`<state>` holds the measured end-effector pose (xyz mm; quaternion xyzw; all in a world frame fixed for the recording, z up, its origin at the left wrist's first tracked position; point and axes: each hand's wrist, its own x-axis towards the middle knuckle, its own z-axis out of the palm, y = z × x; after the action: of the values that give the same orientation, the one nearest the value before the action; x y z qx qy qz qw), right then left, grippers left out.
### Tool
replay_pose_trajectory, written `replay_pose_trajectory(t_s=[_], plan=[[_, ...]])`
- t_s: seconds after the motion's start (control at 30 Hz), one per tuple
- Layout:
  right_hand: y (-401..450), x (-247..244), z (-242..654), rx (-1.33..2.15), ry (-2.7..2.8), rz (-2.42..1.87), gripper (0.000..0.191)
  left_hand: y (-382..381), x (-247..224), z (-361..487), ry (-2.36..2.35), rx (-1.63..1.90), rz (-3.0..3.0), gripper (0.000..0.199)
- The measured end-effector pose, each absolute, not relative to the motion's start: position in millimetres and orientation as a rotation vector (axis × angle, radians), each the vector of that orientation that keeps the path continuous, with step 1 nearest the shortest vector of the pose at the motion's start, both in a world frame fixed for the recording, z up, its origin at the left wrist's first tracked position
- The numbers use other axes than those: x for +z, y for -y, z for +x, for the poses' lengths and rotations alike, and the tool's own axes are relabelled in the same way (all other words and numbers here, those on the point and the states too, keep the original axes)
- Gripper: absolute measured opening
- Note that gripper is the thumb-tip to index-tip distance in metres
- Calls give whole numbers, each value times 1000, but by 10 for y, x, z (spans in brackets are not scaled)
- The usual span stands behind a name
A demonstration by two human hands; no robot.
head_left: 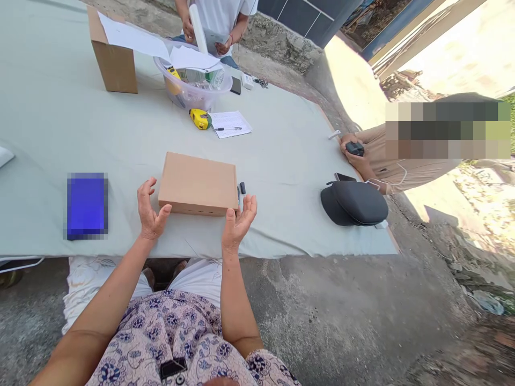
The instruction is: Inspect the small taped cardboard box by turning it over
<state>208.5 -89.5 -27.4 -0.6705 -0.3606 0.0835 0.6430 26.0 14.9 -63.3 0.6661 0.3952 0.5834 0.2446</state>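
A closed, flat brown cardboard box (199, 183) lies on the cloth-covered table (281, 150) in front of me. At its left end is my left hand (152, 210), fingers apart and holding nothing. My right hand (239, 222) is by the box's near right corner, its fingers spread and nothing in it; whether it touches the box I cannot tell. Just beyond the right hand, beside the box, lie a small black object (242, 187) and what looks like a pen, partly hidden. A blurred blue object (87, 205) rests to the left.
Farther back are a yellow tape measure (200, 119), a notepad (237, 120) with a pen, a filled plastic basin (193, 97) and an upright carton (118, 69). A black case (356, 203) sits at the right. Two people are at the table's far and right sides.
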Motion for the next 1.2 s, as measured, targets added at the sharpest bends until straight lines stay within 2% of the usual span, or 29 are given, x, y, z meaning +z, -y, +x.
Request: replay_pose_trajectory(t_s=[0.1,0.3,0.4,0.57,0.83,1.0,1.2], plan=[[830,-148,2002,124,918,-1627,84,-146,-630,317,-1026,1501,1839,96],[693,-105,1722,-9,1023,-1774,106,-136,-618,339,-1142,1484,1741,105],[664,-112,1658,-17,1009,-1822,109,-119,-607,352,-1222,1515,1717,109],[688,-138,1673,-25,1000,-1842,101,-86,-591,394,-1249,1546,1699,104],[859,-289,1927,37,988,-1700,63,-95,-613,331,-1156,1489,1717,95],[911,-537,2057,160,807,-1638,61,-96,-602,303,-1118,1460,1698,92],[983,-717,2116,258,884,-1822,55,-118,-585,261,-1076,1393,1675,93]])
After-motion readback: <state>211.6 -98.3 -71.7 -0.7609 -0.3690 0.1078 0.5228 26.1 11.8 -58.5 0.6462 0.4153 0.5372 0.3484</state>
